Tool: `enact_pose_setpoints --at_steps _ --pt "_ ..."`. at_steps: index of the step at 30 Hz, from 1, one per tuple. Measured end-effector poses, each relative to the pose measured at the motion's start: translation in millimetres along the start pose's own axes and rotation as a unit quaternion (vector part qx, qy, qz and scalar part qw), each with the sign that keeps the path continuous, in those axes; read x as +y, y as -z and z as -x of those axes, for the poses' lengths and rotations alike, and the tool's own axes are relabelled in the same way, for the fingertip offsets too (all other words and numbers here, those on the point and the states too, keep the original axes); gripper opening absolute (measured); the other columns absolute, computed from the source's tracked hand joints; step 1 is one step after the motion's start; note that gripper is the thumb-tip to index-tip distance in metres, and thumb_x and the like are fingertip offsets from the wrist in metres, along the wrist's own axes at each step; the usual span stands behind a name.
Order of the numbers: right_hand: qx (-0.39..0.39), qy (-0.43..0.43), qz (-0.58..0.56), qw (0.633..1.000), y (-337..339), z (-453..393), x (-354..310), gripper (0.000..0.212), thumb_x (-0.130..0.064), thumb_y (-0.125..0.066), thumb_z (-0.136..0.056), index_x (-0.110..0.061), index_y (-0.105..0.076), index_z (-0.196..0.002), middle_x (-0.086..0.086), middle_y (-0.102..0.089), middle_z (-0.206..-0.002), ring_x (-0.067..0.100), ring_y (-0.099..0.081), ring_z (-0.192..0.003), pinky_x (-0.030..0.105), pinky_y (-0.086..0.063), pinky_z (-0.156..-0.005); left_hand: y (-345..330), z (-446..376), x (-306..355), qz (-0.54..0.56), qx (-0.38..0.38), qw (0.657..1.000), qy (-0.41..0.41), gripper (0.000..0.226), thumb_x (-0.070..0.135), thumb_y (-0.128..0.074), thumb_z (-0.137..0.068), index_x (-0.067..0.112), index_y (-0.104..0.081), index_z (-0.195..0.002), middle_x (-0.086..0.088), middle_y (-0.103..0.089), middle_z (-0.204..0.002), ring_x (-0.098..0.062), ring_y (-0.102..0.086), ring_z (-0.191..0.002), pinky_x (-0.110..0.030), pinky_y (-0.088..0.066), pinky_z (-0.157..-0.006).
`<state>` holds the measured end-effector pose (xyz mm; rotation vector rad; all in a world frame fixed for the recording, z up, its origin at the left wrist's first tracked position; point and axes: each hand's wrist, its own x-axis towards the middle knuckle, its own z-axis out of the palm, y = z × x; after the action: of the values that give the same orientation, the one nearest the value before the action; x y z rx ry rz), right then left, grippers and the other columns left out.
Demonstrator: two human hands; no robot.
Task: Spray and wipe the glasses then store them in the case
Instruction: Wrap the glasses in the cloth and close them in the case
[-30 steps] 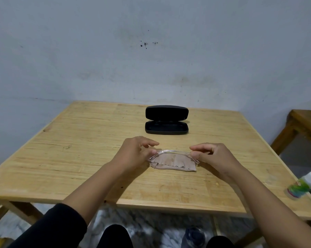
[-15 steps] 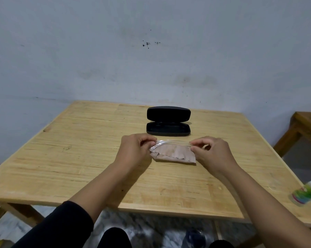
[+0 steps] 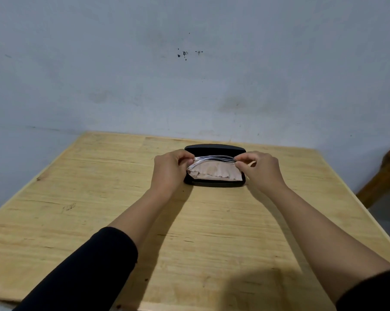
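Clear plastic glasses, light and brittle I'd judge, wrapped with the soft pink cloth, sit over the open black case at twelve o'clock, my left hand and right hand pinching the hinge ends.

Plain room: wooden table, scuffed wall.

Dim, flat indoor light, soft forearm shadows across the table, slight blur, wide-angle bowing at the edges.
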<state>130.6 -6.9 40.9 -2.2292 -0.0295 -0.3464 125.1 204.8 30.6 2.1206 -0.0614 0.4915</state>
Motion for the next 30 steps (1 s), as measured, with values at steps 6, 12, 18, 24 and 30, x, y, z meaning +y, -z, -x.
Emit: enact_pose_setpoints --at_steps 6,12,18,24,30 --pt "-0.009 -0.001 0.027 1.000 -9.6 -1.9 10.1 0.014 -0.012 -0.066 -0.084 -0.014 -0.073 -0.096 -0.003 -0.065 -0.091 0.004 -0.055 -0.077 0.002 -0.036 -0.064 -6.9 1.1 -9.5 -0.030 -0.010 0.999 0.004 0.013 0.005 -0.063 -0.083 0.011 -0.073 -0.089 -0.003 -0.073 -0.084 -0.009 -0.061 -0.075 0.008 -0.030 -0.067" --pt "0.000 0.027 0.054 0.998 -14.6 -3.9 12.9 0.014 -0.012 -0.065 -0.084 -0.011 -0.073 -0.096 0.004 -0.070 -0.099 0.008 -0.056 -0.083 0.003 -0.038 -0.066 -10.2 -1.0 -12.6 -0.061 -0.016 0.998 -0.004 0.014 0.003 -0.062 -0.083 0.010 -0.072 -0.088 -0.006 -0.074 -0.082 -0.017 -0.066 -0.078 0.004 -0.032 -0.067" --pt "-0.001 0.024 0.067 0.997 -15.5 -4.2 13.0 0.015 -0.013 -0.065 -0.085 -0.011 -0.073 -0.098 0.005 -0.071 -0.100 0.006 -0.054 -0.086 -0.003 -0.035 -0.065 -12.6 -1.8 -17.8 -0.080 -0.028 0.996 -0.012 0.016 0.003 -0.059 -0.085 0.010 -0.071 -0.091 -0.005 -0.074 -0.084 -0.014 -0.066 -0.080 -0.009 -0.041 -0.074" --pt "-0.005 0.017 0.070 0.997 -14.9 -3.9 11.0 0.018 -0.014 -0.065 -0.085 -0.011 -0.073 -0.101 0.007 -0.071 -0.102 0.007 -0.056 -0.085 0.002 -0.036 -0.065 -12.3 -2.2 -19.3 -0.093 -0.049 0.994 -0.009 0.016 0.006 -0.060 -0.085 0.012 -0.072 -0.095 -0.006 -0.074 -0.089 -0.015 -0.066 -0.085 -0.012 -0.041 -0.075" --pt "0.079 -0.015 -0.018 0.997 -7.1 4.1 13.8 0.020 -0.027 -0.069 -0.081 -0.018 -0.073 -0.098 -0.005 -0.069 -0.094 0.008 -0.061 -0.083 0.018 -0.046 -0.073 -1.1 10.5 -17.8 -0.044 0.013 0.998 0.052 0.029 0.032 -0.067 -0.081 0.018 -0.067 -0.106 0.001 -0.071 -0.101 -0.006 -0.060 -0.090 -0.010 -0.036 -0.081"
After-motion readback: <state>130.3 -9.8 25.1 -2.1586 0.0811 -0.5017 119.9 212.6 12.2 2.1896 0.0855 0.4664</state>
